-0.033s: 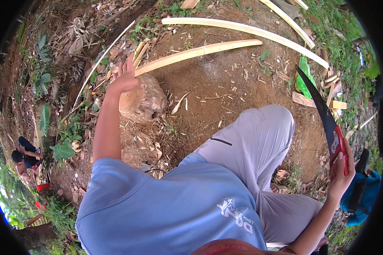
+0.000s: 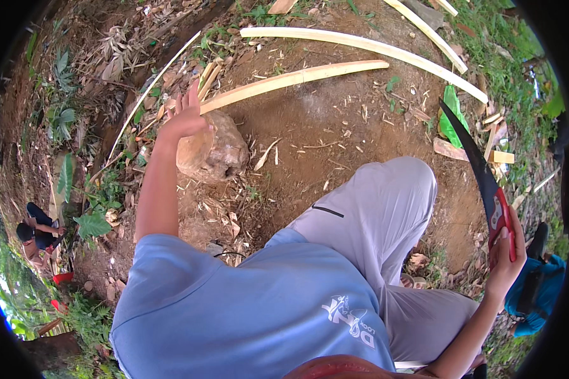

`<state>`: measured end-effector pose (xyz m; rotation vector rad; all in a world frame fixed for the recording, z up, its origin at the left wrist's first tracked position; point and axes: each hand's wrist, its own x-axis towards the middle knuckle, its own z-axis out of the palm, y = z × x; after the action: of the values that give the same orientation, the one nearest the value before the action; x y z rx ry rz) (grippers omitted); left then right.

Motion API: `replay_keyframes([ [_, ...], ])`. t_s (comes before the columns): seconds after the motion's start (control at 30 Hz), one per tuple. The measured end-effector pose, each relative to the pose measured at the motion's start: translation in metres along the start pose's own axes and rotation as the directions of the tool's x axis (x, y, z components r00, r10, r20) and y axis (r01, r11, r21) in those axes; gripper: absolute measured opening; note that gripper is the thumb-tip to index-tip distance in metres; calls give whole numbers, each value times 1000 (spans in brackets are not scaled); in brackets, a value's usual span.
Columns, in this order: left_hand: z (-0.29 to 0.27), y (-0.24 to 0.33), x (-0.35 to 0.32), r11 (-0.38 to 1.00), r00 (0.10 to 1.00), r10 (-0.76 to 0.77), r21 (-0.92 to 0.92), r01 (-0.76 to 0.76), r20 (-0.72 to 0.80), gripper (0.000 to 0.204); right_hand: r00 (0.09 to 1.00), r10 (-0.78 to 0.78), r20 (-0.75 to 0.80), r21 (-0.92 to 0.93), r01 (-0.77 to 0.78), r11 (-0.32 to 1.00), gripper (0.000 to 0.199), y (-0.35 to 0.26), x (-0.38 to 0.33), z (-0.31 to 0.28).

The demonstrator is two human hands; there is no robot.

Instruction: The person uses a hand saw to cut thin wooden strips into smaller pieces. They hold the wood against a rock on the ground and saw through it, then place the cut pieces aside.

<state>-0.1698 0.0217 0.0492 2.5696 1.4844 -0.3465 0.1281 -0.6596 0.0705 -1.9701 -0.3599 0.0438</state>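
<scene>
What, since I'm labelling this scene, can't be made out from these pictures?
Strip: in the head view, its left end is hidden by the left hand; whether they touch is unclear.
Saw handle: in the head view, partly covered by the right hand.
Teal-clad person: in the head view, partly cut off at the dark right edge.
Far-left person: in the head view, anything held is too small to identify.

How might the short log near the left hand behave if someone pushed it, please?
The short log is probably heavy and hard to shift, since it looks thick and solid. Its rounded side suggests it might roll if pushed crosswise, though the uneven, chip-strewn soil could well slow it.
</scene>
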Motion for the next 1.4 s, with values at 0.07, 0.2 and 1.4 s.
replay_keyframes([
  [0.07,-1,-2,-2,1000,1000,6,2,-6,-14,148,1000,5,18,-28,-5,1000,46,0,-2,-2],
  [0.2,3,-13,1,999,1000,-16,-47,15,-9,152,998,29,46,-38,-27,999,46,-4,-4,-1],
  [1.4,-3,-18,20,979,981,-188,91,183,44,164,978,-138,154,-56,148,987,45,-39,-30,3],
])
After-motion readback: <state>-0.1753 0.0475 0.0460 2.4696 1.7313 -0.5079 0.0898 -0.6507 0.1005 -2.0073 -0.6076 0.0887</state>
